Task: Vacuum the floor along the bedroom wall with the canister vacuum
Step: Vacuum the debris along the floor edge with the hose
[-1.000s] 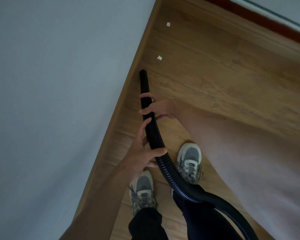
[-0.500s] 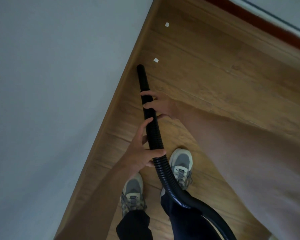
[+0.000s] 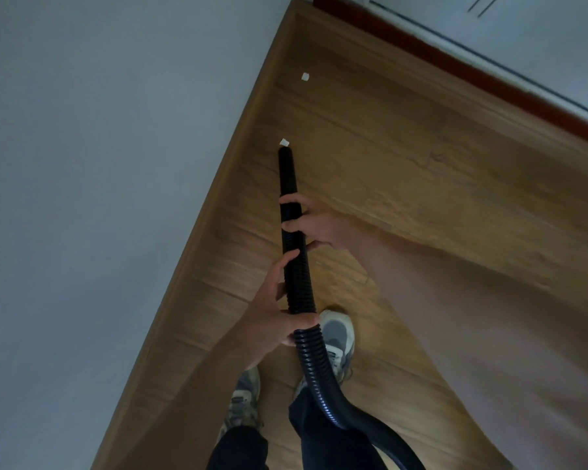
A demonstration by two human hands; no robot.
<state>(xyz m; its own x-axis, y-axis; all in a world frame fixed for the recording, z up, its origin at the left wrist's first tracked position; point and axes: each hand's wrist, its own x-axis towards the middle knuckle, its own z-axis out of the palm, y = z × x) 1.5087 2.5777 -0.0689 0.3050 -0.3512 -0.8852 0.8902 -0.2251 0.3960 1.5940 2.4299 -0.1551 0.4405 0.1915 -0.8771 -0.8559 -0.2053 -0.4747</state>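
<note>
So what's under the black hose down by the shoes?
Wooden floor, plus a grey shoe whose inner edge the hose covers. Lower down it crosses a dark trouser leg. The floor strip straight beneath it is hidden.

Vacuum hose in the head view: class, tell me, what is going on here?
A person grips the black vacuum hose with both hands, the right hand nearer its end, the left hand behind. The end sits at a white scrap on the wooden floor beside the wall; a second scrap lies farther ahead.
</note>
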